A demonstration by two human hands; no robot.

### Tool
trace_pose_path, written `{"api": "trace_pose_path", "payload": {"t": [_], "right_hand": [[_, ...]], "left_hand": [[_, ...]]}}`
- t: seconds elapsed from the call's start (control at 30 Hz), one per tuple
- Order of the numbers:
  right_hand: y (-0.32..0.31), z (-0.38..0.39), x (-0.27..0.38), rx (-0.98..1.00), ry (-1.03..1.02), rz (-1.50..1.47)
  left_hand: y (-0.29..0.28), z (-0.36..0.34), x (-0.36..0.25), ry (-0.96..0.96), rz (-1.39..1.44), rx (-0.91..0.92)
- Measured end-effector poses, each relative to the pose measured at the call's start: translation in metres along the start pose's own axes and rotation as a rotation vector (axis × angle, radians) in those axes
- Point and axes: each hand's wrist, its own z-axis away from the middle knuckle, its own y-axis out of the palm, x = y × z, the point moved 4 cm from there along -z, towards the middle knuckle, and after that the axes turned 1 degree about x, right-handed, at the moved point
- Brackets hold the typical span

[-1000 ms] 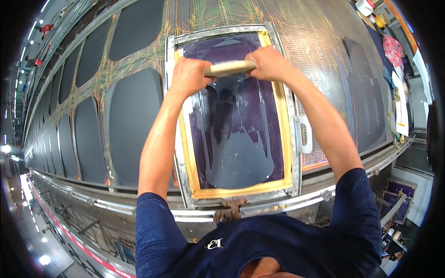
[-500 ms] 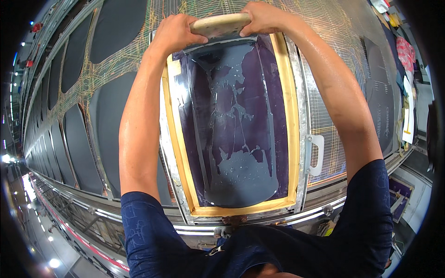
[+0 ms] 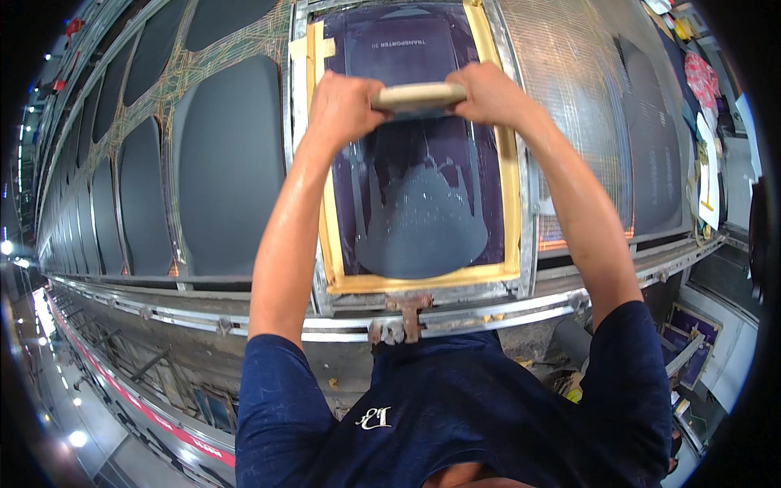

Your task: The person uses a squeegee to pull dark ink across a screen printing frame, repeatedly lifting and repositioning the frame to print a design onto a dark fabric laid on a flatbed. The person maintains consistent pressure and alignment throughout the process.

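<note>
The left hand [image 3: 346, 106] is gripping the left end of the bar [image 3: 419, 97], and the right hand [image 3: 492, 93] is gripping its right end. The bar is lying crosswise over the screen [image 3: 480, 154], between its side strips of tape [image 3: 512, 203]. It is looking stiff, fairly light and sturdy; wet ink could be making its lower edge slippery, so the dry, pale ends are offering the best hold. Grey ink [image 3: 431, 232] is pooling on the near part of the screen, probably runny. The mesh is likely taut and easily torn, so the metal frame [image 3: 527, 264] is the safer place for lifting. Dark panels [image 3: 230, 171] are lying leftward.
</note>
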Motion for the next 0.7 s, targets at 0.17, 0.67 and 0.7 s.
{"api": "trace_pose_path", "payload": {"t": [0.17,0.67,0.7], "right_hand": [[0.033,0.114,0.083,-0.081,-0.089,0.026],[0.039,0.193,-0.067,-0.661,0.984,-0.254],[0.046,0.188,-0.070,-0.693,0.929,-0.274]], "left_hand": [[0.013,0.132,-0.065,0.076,0.034,-0.059],[0.020,0.207,-0.108,0.093,-0.054,-0.080],[0.022,0.209,-0.106,0.087,-0.054,-0.091]]}}
